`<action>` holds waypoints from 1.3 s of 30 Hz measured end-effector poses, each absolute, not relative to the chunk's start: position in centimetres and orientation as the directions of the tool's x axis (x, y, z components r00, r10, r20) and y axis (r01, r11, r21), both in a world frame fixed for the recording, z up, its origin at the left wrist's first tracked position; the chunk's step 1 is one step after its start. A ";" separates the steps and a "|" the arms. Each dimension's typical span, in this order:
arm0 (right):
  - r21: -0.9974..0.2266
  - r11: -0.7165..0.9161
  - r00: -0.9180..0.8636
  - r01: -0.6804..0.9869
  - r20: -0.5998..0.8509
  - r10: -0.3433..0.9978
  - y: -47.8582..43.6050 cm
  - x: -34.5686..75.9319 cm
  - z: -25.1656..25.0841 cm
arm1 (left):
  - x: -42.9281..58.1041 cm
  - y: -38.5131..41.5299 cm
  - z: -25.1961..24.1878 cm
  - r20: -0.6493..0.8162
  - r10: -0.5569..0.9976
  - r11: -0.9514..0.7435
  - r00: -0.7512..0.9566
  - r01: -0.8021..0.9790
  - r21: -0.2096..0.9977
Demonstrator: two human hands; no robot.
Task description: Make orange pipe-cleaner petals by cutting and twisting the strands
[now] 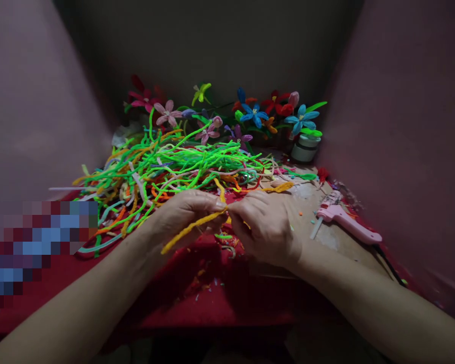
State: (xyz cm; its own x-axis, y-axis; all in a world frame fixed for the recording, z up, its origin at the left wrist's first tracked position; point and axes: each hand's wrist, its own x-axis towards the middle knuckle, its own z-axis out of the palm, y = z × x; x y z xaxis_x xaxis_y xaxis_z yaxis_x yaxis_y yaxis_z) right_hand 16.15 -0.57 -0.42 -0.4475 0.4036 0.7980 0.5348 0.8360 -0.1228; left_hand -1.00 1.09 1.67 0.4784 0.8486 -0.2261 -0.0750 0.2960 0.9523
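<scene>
My left hand [184, 212] and my right hand [267, 225] meet over a red cloth [212, 298], both pinched on orange-yellow pipe cleaners [191, 228]. One fuzzy strand runs down-left from my left fingers. Another strand end sticks out past my right hand at the upper right. Just behind the hands lies a big tangled heap of pipe cleaners [174, 162], mostly bright green with orange, white and pink ones.
Finished pipe-cleaner flowers [254, 115] in pink, blue, red and purple stand along the back. A small white jar [305, 147] sits at the back right. A pink glue gun [343, 220] lies on a board at the right. Pink walls close in on both sides.
</scene>
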 end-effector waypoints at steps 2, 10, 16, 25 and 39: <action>-0.014 0.846 -0.473 0.534 0.824 0.312 -0.8 16.3 -0.3 | -0.8 1.0 1.7 -0.255 0.779 0.429 0.573 -0.190 0.883; -0.823 0.565 -0.162 0.061 0.550 0.819 -0.3 15.7 0.3 | -1.0 0.2 2.4 0.433 0.873 -0.463 0.226 0.103 0.880; -0.907 0.420 -0.250 -0.033 0.414 0.875 -0.7 15.5 0.2 | -0.9 0.0 2.3 0.608 0.730 -0.681 0.312 0.252 0.688; -0.579 0.738 -0.242 0.347 0.705 0.667 -0.4 15.5 -0.9 | -0.3 0.6 1.0 0.036 0.911 -0.018 0.410 -0.049 0.999; -0.985 0.136 -0.237 -0.103 0.157 0.959 0.5 15.3 -0.6 | -0.4 0.6 1.9 0.395 0.896 -0.441 0.203 0.512 0.737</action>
